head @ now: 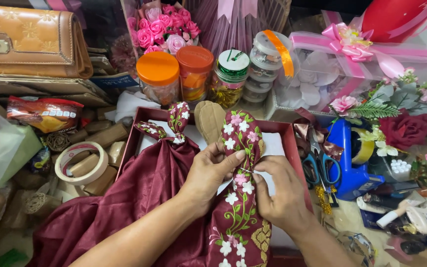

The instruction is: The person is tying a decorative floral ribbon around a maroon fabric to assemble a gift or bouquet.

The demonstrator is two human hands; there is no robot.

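My left hand [207, 174] grips a gathered strip of maroon fabric with embroidered white and pink flowers [240, 138], thumb pressed on it. My right hand [278, 190] pinches the same strip from the right, with what looks like a small pin at its fingertips. The fabric [139, 193] spreads out of a shallow maroon box [286, 129] with a white lining. Another knotted embroidered end [176, 121] stands at the box's back left. A tan heart-shaped piece [210, 118] sits behind the strip.
Jars with orange lids [160, 74] and a green wire spool jar [231, 76] stand behind the box. Blue scissors [322, 165], a blue tape dispenser [349, 148] and artificial flowers [406, 126] lie right. A tape roll [81, 162] and a tan purse [28, 39] sit left.
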